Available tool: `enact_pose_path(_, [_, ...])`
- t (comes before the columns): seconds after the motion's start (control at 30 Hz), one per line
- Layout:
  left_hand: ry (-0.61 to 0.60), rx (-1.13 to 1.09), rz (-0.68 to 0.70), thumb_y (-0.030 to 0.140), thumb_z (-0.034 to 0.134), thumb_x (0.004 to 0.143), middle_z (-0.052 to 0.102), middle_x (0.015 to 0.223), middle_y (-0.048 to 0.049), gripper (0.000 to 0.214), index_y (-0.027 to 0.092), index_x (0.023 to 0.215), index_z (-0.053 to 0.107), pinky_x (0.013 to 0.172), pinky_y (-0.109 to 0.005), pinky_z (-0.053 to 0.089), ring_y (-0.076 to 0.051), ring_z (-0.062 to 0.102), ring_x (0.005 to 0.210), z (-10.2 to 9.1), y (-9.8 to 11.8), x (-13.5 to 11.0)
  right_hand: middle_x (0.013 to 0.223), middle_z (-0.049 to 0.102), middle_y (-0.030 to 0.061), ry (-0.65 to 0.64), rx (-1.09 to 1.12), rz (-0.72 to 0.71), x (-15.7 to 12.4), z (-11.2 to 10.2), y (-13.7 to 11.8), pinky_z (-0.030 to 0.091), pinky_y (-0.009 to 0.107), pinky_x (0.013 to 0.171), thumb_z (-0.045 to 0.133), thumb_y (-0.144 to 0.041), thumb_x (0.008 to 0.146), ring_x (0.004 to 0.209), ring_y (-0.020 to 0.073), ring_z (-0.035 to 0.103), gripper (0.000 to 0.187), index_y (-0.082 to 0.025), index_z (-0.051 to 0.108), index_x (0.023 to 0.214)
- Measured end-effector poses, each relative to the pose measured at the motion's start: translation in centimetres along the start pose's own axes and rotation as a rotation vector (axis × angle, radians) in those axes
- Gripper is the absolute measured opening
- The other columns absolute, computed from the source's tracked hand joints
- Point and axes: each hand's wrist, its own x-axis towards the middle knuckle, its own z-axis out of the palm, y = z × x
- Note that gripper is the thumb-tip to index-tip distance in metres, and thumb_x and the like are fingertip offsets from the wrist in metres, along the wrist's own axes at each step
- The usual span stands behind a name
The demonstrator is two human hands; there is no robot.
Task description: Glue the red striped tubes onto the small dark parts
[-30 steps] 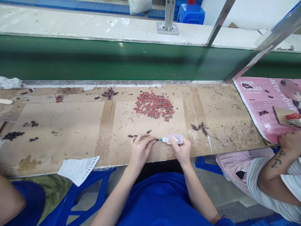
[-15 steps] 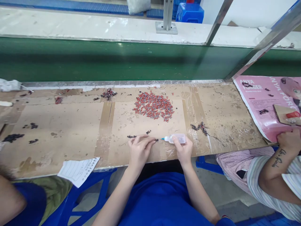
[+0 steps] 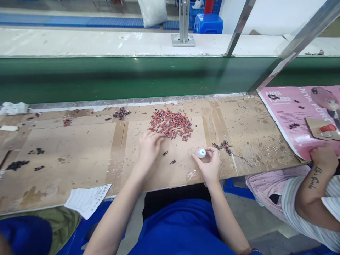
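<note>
A pile of small red parts with silvery ends (image 3: 172, 122) lies on the cardboard-covered table. At its lower left edge is my left hand (image 3: 150, 143), fingers bent and a little apart, the fingertips by the nearest parts; I see nothing in them. My right hand (image 3: 209, 163) holds a small translucent squeeze bottle (image 3: 201, 152), its blue-tipped end now pointing up towards me. Between my hands lie two small black pieces, one higher (image 3: 165, 153) and one lower (image 3: 173, 162).
Dark clusters lie right of the bottle (image 3: 225, 147) and at the far left (image 3: 17, 165). A paper slip (image 3: 87, 200) overhangs the front edge. A green strip (image 3: 119, 79) runs along the back. At right, a co-worker's hand (image 3: 324, 156) rests by a pink poster (image 3: 287, 124).
My left hand has left the small black piece and moved up and left to the red pile. My right hand has turned the bottle from lying sideways to pointing up, away from the piece.
</note>
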Motion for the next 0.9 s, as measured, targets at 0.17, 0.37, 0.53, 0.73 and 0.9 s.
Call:
enact_pose_path(0.17, [-0.058, 0.051, 0.033, 0.019, 0.059, 0.081, 0.072, 0.084, -0.0085, 0.013, 0.021, 0.073, 0.069, 0.087, -0.043, 0.046, -0.029, 0.061, 0.09, 1.4, -1.5, 2.0, 0.111, 0.071, 0.0129, 0.11, -0.007, -0.104, -0.9, -0.5, 0.4, 0.053, 0.042, 0.087, 0.085, -0.029, 0.061, 0.1, 0.0249, 0.068, 0.063, -0.021, 0.05, 0.113])
enact_pose_path(0.37, [-0.018, -0.024, 0.041, 0.021, 0.053, 0.085, 0.071, 0.084, -0.0065, 0.016, 0.022, 0.074, 0.065, 0.085, -0.04, 0.046, -0.026, 0.06, 0.087, 0.3, -1.1, 0.8, 0.083, 0.071, 0.0012, 0.235, -0.042, -0.556, -3.9, -0.3, -2.1, 0.055, 0.034, 0.063, 0.077, -0.013, 0.071, 0.074, 0.0189, 0.067, 0.038, -0.027, 0.058, 0.1])
enact_pose_path(0.53, [0.082, -0.244, -0.115, 0.028, 0.051, 0.085, 0.07, 0.083, -0.0051, 0.016, 0.021, 0.078, 0.063, 0.082, -0.037, 0.048, -0.022, 0.061, 0.085, -1.3, 1.6, -1.5, 0.082, 0.072, 0.0044, -0.035, 0.001, -0.423, -4.8, 2.4, -4.0, 0.058, 0.031, 0.059, 0.069, -0.017, 0.08, 0.065, 0.0156, 0.066, 0.014, -0.022, 0.066, 0.093])
enact_pose_path(0.73, [0.097, -0.78, -0.355, 0.037, 0.065, 0.078, 0.071, 0.085, -0.0053, 0.019, 0.018, 0.079, 0.066, 0.073, -0.028, 0.052, -0.018, 0.066, 0.082, -1.4, 6.5, -5.1, 0.093, 0.075, 0.0069, -0.175, 0.343, 0.118, -3.9, 5.5, -4.4, 0.061, 0.031, 0.073, 0.075, -0.037, 0.075, 0.086, 0.0201, 0.071, 0.026, -0.019, 0.069, 0.094])
enact_pose_path(0.9, [0.014, -0.733, -0.231, 0.035, 0.063, 0.083, 0.071, 0.095, -0.0078, 0.017, 0.019, 0.083, 0.07, 0.075, -0.029, 0.053, -0.021, 0.067, 0.093, -1.7, 6.9, -6.7, 0.084, 0.074, 0.0044, -0.234, 0.433, 0.223, -3.8, 4.9, -4.5, 0.062, 0.029, 0.063, 0.074, -0.042, 0.074, 0.08, 0.0196, 0.071, 0.024, -0.02, 0.068, 0.081])
